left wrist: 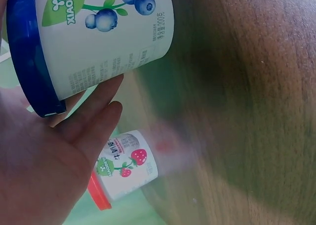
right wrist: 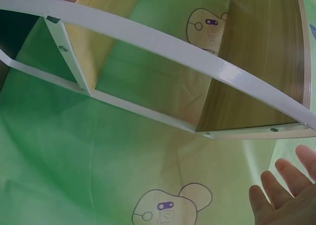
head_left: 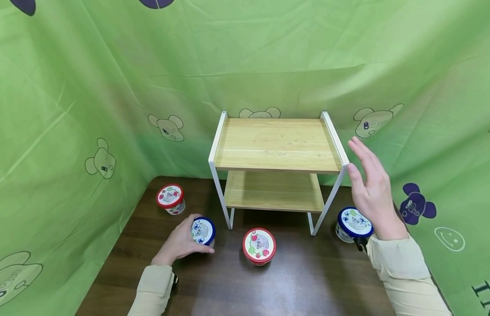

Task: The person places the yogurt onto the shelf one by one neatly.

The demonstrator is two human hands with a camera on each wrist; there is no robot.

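My left hand curls round a blueberry yogurt tub with a blue lid, left of the shelf's front. In the left wrist view the blueberry tub's printed side shows close up, with fingers along it. My right hand is raised beside the right top corner of a two-tier wooden shelf with a white metal frame. Its fingers are straight and hold nothing. Whether the thumb touches the frame, I cannot tell. In the right wrist view the right hand's fingertips show near the frame.
A red-lidded strawberry tub stands at the back left of the brown table. Another red-lidded tub stands before the shelf. A second blue-lidded tub sits to the right, below my right wrist. Green cloth hangs behind and at both sides.
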